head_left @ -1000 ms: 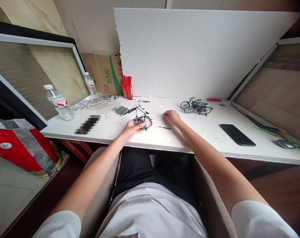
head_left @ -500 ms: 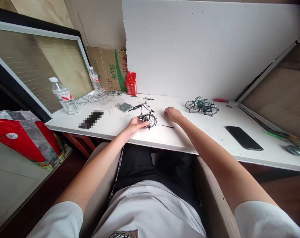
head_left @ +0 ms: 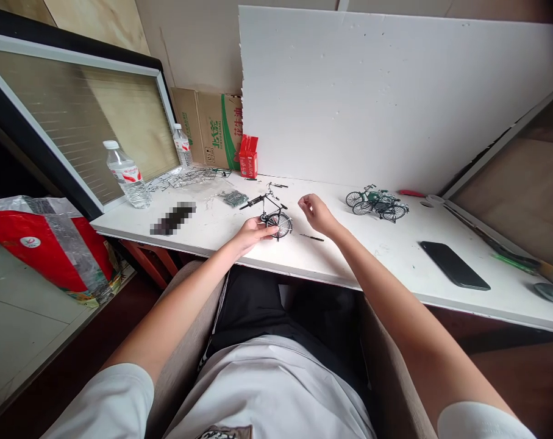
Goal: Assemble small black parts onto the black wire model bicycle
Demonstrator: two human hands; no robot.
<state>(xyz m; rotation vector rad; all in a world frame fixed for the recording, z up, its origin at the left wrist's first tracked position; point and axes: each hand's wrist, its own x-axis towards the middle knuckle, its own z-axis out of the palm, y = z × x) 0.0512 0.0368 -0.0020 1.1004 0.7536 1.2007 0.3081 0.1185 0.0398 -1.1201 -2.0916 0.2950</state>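
Observation:
My left hand (head_left: 253,235) grips a black model bicycle (head_left: 278,224) by its spoked rear wheel, thumb across the spokes, just above the white table (head_left: 363,262). The model's frame, saddle and rear wheel show; no front wheel is seen on it. Silvery handlebars (head_left: 271,194) lie or sit at its far end; I cannot tell whether they are joined. To the right, my right hand (head_left: 316,212) is raised over the table with thumb and fingertips pinched. What it holds, if anything, is too small to make out. A thin dark screwdriver-like tool (head_left: 311,237) lies between the hands, nearer me.
Finished-looking model bicycles (head_left: 377,202) stand at the right, with a black phone (head_left: 454,265) nearer me. Behind my left hand lie a bag of small parts (head_left: 233,198) and thin wire-like frames (head_left: 189,178). Water bottles (head_left: 127,177), a red box (head_left: 249,157) and a carton (head_left: 207,128) stand at the back left.
My right hand has lifted off the tabletop, its fingertips now pinched in the air. The left hand keeps its hold on the model bicycle. The whole view has shifted slightly.

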